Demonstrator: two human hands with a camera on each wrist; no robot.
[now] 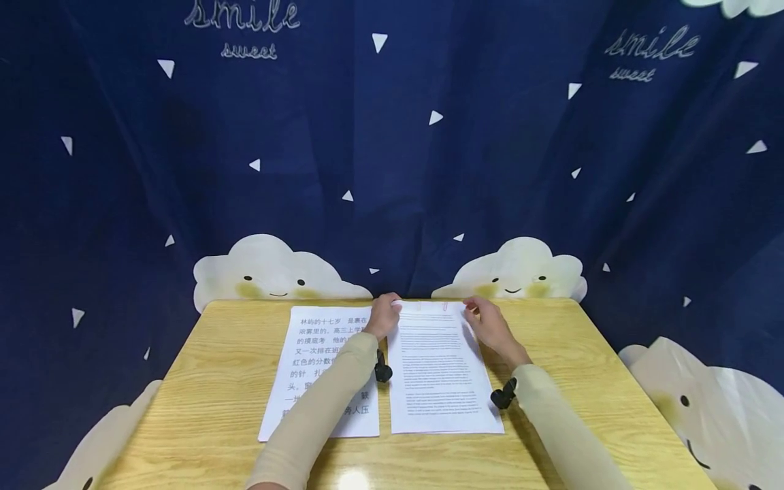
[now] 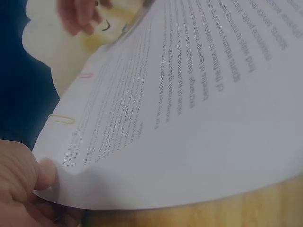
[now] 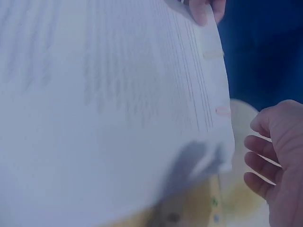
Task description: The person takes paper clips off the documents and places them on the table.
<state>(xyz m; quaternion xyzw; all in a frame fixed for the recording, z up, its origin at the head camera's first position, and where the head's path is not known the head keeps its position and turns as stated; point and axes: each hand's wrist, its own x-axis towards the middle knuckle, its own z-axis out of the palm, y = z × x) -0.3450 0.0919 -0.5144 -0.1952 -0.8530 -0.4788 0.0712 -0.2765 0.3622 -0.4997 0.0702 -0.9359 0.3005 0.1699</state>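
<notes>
My left hand pinches the upper left corner of a printed paper stack, thumb on top, as the left wrist view also shows. Two paper clips sit on its top edge: a yellow paper clip nearer the left hand and a pink paper clip farther right. Just beyond the upper right corner is my right hand, its fingers loosely bent and apart from the paper in the right wrist view. Its shadow falls on the page.
Left of the stack lies another sheet with large Chinese print, partly covered by my left forearm. Both rest on a wooden table. A dark blue curtain with clouds and triangles hangs behind the table's far edge.
</notes>
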